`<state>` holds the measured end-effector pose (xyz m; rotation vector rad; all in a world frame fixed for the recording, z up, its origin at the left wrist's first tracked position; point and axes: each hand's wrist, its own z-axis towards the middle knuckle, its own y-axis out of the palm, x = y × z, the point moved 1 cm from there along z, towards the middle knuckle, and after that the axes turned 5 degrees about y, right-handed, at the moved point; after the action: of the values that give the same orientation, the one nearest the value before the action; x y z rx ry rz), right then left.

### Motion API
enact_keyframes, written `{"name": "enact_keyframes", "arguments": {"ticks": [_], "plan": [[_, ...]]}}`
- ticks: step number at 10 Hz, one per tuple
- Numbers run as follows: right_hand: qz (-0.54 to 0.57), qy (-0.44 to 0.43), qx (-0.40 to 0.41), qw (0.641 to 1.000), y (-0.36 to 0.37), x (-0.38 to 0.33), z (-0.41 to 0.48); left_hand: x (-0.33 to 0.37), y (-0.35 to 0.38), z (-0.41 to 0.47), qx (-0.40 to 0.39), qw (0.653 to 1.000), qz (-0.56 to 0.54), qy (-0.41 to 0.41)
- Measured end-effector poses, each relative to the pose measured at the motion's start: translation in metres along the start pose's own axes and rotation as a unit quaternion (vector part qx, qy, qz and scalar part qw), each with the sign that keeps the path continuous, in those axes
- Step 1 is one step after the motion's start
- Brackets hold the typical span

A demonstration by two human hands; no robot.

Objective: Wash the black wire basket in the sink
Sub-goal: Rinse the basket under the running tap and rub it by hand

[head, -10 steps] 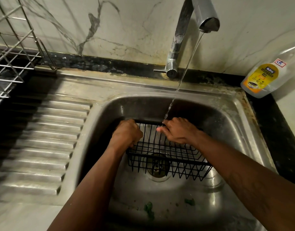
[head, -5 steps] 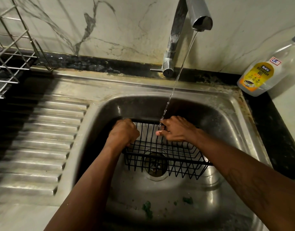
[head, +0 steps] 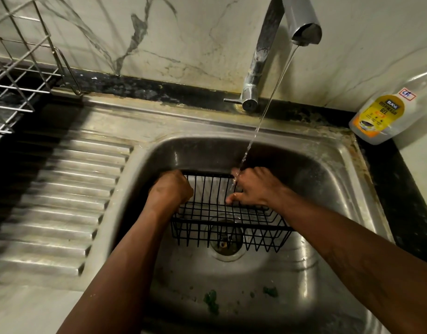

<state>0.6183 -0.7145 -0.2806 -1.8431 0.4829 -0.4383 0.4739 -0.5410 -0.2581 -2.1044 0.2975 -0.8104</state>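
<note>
Under the running tap [head: 301, 22], the black wire basket [head: 222, 213] is gripped by the left hand [head: 170, 191] and pinched by the right hand [head: 253, 186]; it should be turned slowly so every wire is rinsed.

One sink [head: 347, 165], one tap [head: 263, 56], one wire basket [head: 231, 227], one drain [head: 228, 254], one soap bottle [head: 381, 116], one dish rack [head: 14, 68]; two hands: left hand [head: 170, 190], right hand [head: 255, 186].

Bottle [head: 386, 116] top & rack [head: 19, 75] off-frame
</note>
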Motion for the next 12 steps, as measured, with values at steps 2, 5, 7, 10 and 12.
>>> {"name": "enact_keyframes", "arguments": {"ticks": [2,5,7,10,12], "plan": [[0.068,-0.014,-0.055,0.996,-0.019,0.003,0.008,-0.004,-0.001,-0.003,-0.098,0.926,0.329,0.159],[0.223,-0.012,-0.021,0.974,-0.007,0.016,0.013,-0.007,-0.006,-0.001,0.033,0.996,0.075,0.021],[0.071,-0.01,-0.007,0.997,-0.006,0.008,0.006,-0.005,-0.008,-0.002,-0.014,0.986,0.142,0.088],[0.21,0.003,-0.051,0.976,-0.006,0.017,0.012,-0.006,-0.008,-0.003,0.009,0.93,0.338,0.143],[0.077,0.07,0.023,0.994,-0.012,0.012,-0.001,-0.006,-0.003,-0.006,-0.006,0.994,0.099,0.052]]}}
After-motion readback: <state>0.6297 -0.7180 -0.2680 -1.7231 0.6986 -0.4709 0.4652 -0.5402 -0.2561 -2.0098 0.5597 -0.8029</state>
